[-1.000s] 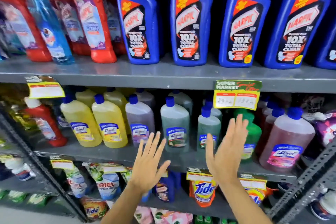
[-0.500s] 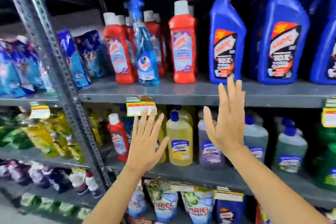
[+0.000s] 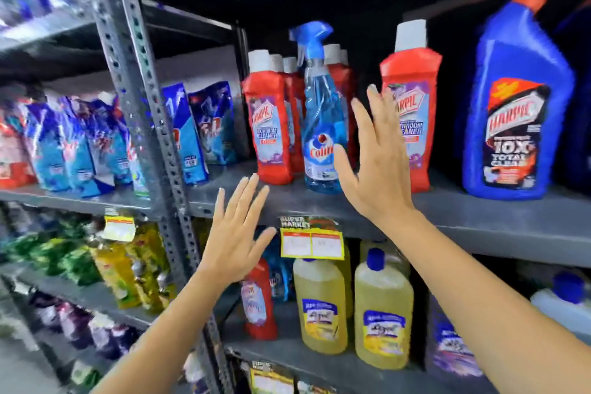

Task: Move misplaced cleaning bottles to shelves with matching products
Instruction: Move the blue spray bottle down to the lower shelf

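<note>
A clear blue Colin spray bottle stands among red Harpic bathroom cleaner bottles on the upper grey shelf. Another red Harpic bottle stands to its right, then a big blue Harpic bottle. My right hand is raised flat, fingers spread, just right of the spray bottle and in front of it, holding nothing. My left hand is open lower down, below the shelf edge. A lone red Harpic bottle stands on the lower shelf beside yellow floor cleaner bottles.
A perforated grey upright post divides the shelving. Left of it lie blue detergent pouches and green and yellow packs below. A yellow price tag hangs on the shelf edge.
The view has swung left and closer to the upper shelf. My right hand has risen from the shelf edge to beside the Colin spray bottle; my left hand has risen slightly.
</note>
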The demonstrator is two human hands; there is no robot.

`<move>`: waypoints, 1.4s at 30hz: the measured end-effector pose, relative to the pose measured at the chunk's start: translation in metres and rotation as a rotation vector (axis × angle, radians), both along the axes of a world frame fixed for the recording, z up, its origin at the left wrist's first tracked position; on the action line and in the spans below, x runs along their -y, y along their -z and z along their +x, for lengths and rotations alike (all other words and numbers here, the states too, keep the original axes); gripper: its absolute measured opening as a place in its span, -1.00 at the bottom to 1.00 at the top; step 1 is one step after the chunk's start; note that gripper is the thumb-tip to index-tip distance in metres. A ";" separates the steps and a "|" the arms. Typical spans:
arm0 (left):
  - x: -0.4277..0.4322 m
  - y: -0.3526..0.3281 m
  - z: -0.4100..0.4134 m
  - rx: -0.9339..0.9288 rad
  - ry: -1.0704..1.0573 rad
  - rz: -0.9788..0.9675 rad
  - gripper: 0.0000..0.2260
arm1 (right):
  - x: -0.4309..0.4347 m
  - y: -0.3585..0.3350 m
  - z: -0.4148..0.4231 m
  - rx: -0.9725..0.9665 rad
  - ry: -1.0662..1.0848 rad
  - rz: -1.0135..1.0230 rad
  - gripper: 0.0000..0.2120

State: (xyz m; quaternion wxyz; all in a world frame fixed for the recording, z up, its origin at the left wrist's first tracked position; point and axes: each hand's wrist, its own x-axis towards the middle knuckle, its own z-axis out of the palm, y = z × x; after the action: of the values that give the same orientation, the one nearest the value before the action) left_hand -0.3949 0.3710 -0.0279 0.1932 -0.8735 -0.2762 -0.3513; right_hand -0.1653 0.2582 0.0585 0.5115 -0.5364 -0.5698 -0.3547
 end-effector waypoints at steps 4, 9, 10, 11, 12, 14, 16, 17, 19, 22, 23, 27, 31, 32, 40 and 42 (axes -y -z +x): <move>-0.025 -0.010 0.002 0.030 0.055 -0.036 -0.43 | -0.026 -0.019 0.004 -0.172 -0.067 -0.169 -0.31; -0.038 -0.003 0.008 0.071 0.131 0.005 -0.44 | -0.046 -0.026 0.001 -0.416 -0.180 -0.337 -0.16; -0.040 -0.002 0.009 0.087 0.148 0.011 -0.45 | -0.047 -0.026 -0.001 -0.454 -0.188 -0.356 -0.14; -0.041 -0.001 0.009 0.097 0.161 0.018 -0.45 | -0.049 -0.027 -0.004 -0.488 -0.201 -0.373 -0.11; -0.042 -0.001 0.009 0.104 0.171 0.026 -0.46 | -0.050 -0.027 -0.006 -0.517 -0.218 -0.387 -0.09; -0.043 0.000 0.009 0.102 0.186 0.035 -0.47 | -0.052 -0.027 -0.008 -0.555 -0.228 -0.403 -0.10; -0.042 -0.001 0.008 0.102 0.193 0.028 -0.49 | -0.054 -0.028 -0.009 -0.575 -0.180 -0.396 -0.15; -0.042 -0.001 0.008 0.107 0.195 0.022 -0.50 | -0.054 -0.029 -0.009 -0.578 -0.148 -0.392 -0.18; -0.041 -0.001 0.008 0.115 0.201 0.011 -0.53 | -0.055 -0.031 -0.009 -0.574 -0.085 -0.395 -0.22; -0.040 -0.001 0.007 0.150 0.226 0.033 -0.58 | -0.056 -0.035 -0.011 -0.546 0.042 -0.419 -0.24; -0.040 0.000 0.008 0.167 0.237 0.041 -0.60 | -0.056 -0.035 -0.012 -0.541 0.067 -0.423 -0.24; -0.041 0.002 0.009 0.208 0.252 0.053 -0.64 | -0.053 -0.036 -0.020 -0.542 0.130 -0.389 -0.25; -0.040 0.004 0.009 0.224 0.267 0.033 -0.65 | -0.042 -0.029 -0.041 -0.524 0.153 -0.266 -0.30; -0.040 0.004 0.008 0.225 0.273 0.020 -0.65 | -0.037 -0.025 -0.046 -0.501 0.151 -0.231 -0.33; -0.032 0.035 -0.009 0.278 0.441 -0.054 -0.56 | 0.045 0.000 -0.067 -0.522 -0.093 0.105 -0.28; -0.028 0.068 -0.019 0.289 0.476 -0.105 -0.52 | 0.066 0.015 -0.073 -0.551 -0.250 0.125 -0.32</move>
State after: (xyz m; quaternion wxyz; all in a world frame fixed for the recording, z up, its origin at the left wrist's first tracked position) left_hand -0.4140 0.3985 -0.0957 0.0184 -0.8634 -0.1058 -0.4930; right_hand -0.2386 0.1922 0.0434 0.7187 -0.5054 -0.4482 -0.1645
